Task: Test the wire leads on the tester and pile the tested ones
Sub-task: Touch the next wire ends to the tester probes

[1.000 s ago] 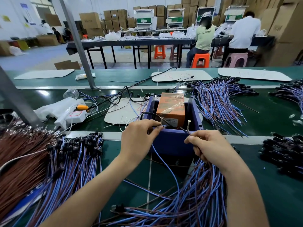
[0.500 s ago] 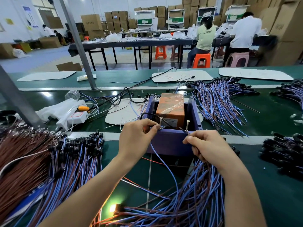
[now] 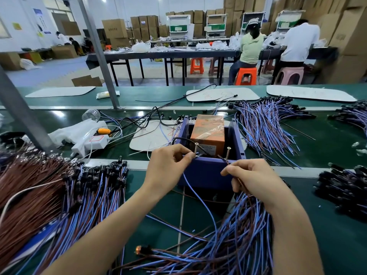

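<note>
While the left hand pinches the tip of a blue lead between thumb and forefinger at the left screw of the tester, the right hand pinches a brown lead just below the right screw. Whether that tip touches the screw I cannot tell. The tester, a purple box holding an orange block, sits mid-frame on the green bench. A heap of blue and brown leads lies at lower centre under the right wrist. Another heap fills the left side, and a third fans out at upper right.
</note>
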Tool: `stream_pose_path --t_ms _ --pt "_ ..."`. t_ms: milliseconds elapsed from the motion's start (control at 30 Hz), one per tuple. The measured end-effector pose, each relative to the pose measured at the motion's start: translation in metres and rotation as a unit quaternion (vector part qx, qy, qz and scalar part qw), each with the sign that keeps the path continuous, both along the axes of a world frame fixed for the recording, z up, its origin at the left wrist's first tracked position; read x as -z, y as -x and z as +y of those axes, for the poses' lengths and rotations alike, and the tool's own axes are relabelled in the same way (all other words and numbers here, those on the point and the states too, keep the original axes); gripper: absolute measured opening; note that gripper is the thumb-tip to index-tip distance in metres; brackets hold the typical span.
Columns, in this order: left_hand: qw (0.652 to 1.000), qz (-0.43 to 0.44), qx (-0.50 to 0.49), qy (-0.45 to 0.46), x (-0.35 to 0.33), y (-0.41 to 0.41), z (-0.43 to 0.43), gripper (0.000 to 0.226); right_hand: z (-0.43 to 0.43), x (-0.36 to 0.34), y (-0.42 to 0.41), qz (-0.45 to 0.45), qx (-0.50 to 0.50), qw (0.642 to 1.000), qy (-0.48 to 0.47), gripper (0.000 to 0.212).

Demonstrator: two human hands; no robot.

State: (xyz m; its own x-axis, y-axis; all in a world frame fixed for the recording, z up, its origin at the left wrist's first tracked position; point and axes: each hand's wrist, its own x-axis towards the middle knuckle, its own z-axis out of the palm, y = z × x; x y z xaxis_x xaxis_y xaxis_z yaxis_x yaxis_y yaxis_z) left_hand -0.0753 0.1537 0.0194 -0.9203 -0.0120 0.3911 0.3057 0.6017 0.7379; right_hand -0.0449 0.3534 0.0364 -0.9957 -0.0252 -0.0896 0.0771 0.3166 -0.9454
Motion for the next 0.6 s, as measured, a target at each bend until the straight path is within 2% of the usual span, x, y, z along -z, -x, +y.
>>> stream_pose_path --t_ms 100,200,267,333,400,533,600 --pt "0.978 -0.119 0.093 -0.141 -0.018 -0.014 0.003 0.012 -0.001 -0.017 -0.011 0.043 -0.006 0.995 0.095 0.022" --pt "0.900 -0.240 0.234 -0.278 -0.038 -0.030 0.015 0.009 -0.010 -0.033 -0.023 0.101 -0.017 0.961 0.257 0.011" --pt "0.858 -0.263 0.300 -0.325 -0.050 -0.037 0.026 0.010 -0.016 -0.040 -0.027 0.156 -0.017 0.942 0.298 0.014" --pt "0.849 -0.243 0.327 -0.335 -0.059 -0.039 0.035 0.013 -0.019 -0.043 -0.029 0.216 0.000 0.937 0.274 0.018" --pt "0.861 -0.207 0.337 -0.319 -0.066 -0.039 0.041 0.016 -0.020 -0.045 -0.031 0.261 0.010 0.931 0.256 0.021" --pt "0.886 -0.081 0.331 -0.315 -0.086 -0.033 0.043 0.013 -0.018 -0.045 -0.032 0.245 -0.035 0.955 0.162 0.046" --pt "0.858 -0.007 0.359 -0.367 -0.105 -0.033 0.036 0.015 -0.019 -0.045 -0.033 0.221 -0.039 0.966 0.124 0.028"
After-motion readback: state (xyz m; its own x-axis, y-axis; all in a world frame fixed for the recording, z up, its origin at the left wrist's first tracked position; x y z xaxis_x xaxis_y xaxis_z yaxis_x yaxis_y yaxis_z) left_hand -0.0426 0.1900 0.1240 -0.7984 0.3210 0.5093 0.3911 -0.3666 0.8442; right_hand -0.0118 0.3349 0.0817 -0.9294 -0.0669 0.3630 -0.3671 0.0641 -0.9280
